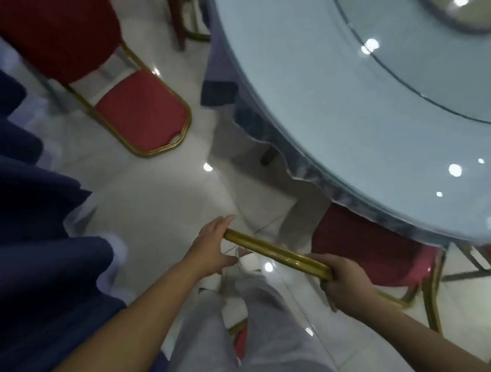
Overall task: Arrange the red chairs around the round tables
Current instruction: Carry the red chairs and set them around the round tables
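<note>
A red chair (370,247) with a gold metal frame stands at the near edge of the round table (360,101), its seat partly under the tablecloth. My right hand (345,280) grips the right end of the chair's gold top bar (274,251). My left hand (214,244) rests against the bar's left end, fingers fairly straight and thumb underneath. A second red chair (95,68) stands apart from the table at the upper left, its seat pointing toward the table.
A dark blue cloth (27,214) hangs in folds along the left. Another chair's legs (186,16) show at the top beside the table. My grey-trousered legs (257,332) are below the bar. The white tiled floor (150,193) lies between the chairs.
</note>
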A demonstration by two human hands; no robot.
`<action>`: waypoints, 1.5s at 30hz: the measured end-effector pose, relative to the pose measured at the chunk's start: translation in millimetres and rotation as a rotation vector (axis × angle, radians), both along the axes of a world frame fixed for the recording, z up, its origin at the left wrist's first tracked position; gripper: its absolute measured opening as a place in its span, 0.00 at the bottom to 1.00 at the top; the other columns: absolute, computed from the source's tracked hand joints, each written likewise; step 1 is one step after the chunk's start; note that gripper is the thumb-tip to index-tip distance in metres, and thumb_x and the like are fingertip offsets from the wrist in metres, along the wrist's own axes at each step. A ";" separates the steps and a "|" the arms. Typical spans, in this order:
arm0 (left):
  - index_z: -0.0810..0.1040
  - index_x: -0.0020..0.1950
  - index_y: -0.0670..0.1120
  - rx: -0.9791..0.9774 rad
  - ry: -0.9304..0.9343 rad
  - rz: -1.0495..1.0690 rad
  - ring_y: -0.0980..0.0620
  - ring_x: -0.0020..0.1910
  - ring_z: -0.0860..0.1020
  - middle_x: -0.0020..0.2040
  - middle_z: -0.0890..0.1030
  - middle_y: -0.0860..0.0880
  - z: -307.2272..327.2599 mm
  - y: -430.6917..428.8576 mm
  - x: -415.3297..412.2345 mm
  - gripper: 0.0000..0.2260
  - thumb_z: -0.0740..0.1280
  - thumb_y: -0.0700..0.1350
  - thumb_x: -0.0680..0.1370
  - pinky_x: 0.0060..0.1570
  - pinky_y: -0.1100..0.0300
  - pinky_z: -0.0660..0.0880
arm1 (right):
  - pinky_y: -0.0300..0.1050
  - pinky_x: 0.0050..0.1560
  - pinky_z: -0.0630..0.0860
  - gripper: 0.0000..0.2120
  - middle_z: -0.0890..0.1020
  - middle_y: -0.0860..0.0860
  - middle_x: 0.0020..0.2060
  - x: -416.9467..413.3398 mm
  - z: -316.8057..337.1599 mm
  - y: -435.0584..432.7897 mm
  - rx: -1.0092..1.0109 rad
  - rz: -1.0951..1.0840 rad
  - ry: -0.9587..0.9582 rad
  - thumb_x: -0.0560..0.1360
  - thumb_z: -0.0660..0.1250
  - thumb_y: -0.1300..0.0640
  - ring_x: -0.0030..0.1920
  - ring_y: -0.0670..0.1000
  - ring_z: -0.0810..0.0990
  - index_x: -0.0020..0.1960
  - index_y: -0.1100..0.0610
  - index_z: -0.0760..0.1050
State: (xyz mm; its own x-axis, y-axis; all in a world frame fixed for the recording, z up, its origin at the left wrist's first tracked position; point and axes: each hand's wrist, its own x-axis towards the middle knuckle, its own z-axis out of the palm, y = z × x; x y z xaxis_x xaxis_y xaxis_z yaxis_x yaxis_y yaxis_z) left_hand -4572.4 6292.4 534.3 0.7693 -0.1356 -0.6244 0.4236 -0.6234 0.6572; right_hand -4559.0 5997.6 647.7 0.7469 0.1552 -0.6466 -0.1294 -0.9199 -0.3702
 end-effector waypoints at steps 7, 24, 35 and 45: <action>0.77 0.63 0.63 0.055 -0.139 -0.647 0.51 0.55 0.80 0.56 0.83 0.54 85.1 -64.7 8.1 0.22 0.67 0.44 0.72 0.55 0.57 0.77 | 0.30 0.49 0.72 0.32 0.82 0.36 0.46 -104.9 89.1 -80.0 0.103 -0.287 -0.168 0.66 0.69 0.69 0.49 0.39 0.79 0.53 0.32 0.78; 0.71 0.68 0.53 -0.440 0.051 -1.532 0.48 0.52 0.78 0.55 0.79 0.49 240.6 -417.2 -135.9 0.22 0.68 0.44 0.74 0.48 0.58 0.75 | 0.57 0.43 0.82 0.36 0.81 0.50 0.55 -286.8 108.7 -181.7 0.708 -2.199 -0.677 0.67 0.78 0.46 0.53 0.55 0.82 0.69 0.39 0.65; 0.76 0.68 0.49 0.031 0.033 -1.494 0.58 0.57 0.76 0.63 0.78 0.51 165.2 -480.6 -28.3 0.21 0.70 0.42 0.75 0.55 0.66 0.73 | 0.39 0.33 0.72 0.15 0.80 0.48 0.45 -301.9 42.1 -331.0 0.340 -2.489 -0.761 0.75 0.67 0.66 0.42 0.47 0.78 0.57 0.51 0.72; 0.77 0.67 0.45 0.303 -0.312 -1.322 0.51 0.59 0.77 0.62 0.79 0.50 129.5 -504.8 73.1 0.19 0.69 0.42 0.75 0.58 0.62 0.70 | 0.59 0.45 0.81 0.17 0.82 0.57 0.47 -405.9 44.2 -369.0 0.443 -2.358 -0.590 0.72 0.66 0.72 0.47 0.61 0.82 0.50 0.51 0.76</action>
State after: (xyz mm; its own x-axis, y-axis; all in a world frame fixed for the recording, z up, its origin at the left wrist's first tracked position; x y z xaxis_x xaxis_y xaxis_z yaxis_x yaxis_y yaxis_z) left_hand -4499.3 5787.7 663.9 0.2898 -0.7548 -0.5885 -0.7223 -0.5759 0.3830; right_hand -4964.9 5628.6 691.9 -0.1689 -0.7965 -0.5806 -0.2133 0.6046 -0.7674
